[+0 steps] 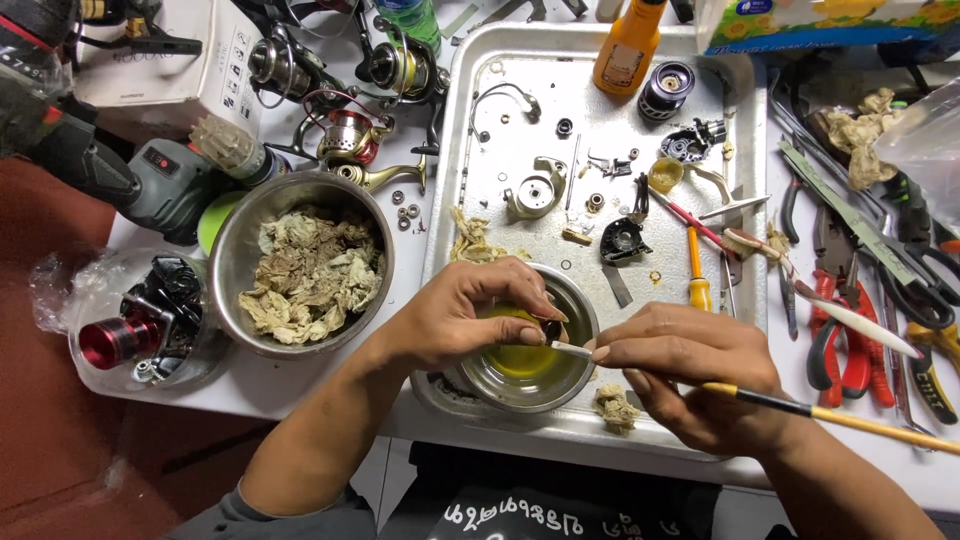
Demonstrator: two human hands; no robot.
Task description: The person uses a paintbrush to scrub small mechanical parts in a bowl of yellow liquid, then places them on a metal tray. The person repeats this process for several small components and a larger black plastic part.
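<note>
Nearest the camera: a dark garment with pale printing (520,518) at the bottom edge, and the person's two forearms reaching up from it.
Metal tray (745,180): large, rectangular, silver, its long axis running away from the person; small reel parts are scattered over it.
Large steel bowl (232,250): left of the tray, full of crumpled, stained tissue (312,272).
White box (185,60): top left, rectangular, dark print on its side.
Tissue carton (800,25): top right corner, blue and yellow with a flower pattern.
Clear bag (70,290): far left, holding a black reel with a red spool.
Small steel bowl (575,370): on the tray's near edge, holding yellow liquid (520,358).
Orange bottle (628,50): stands at the tray's far edge, a pale label on its side.
Left hand (465,315): over the small bowl, fingers curled down, thumb and fingertips pinched on a small dark part (551,327) above the liquid.
Right hand (690,375): just right of the bowl, closed in a pen-like grip on a paintbrush (800,405).
Brush axis: nearly level, left to right; the pale tip points left and meets the dark part, the black and yellow handle trails right past the wrist.
Pliers and scissors (850,340): right of the tray, red and black handles.
</note>
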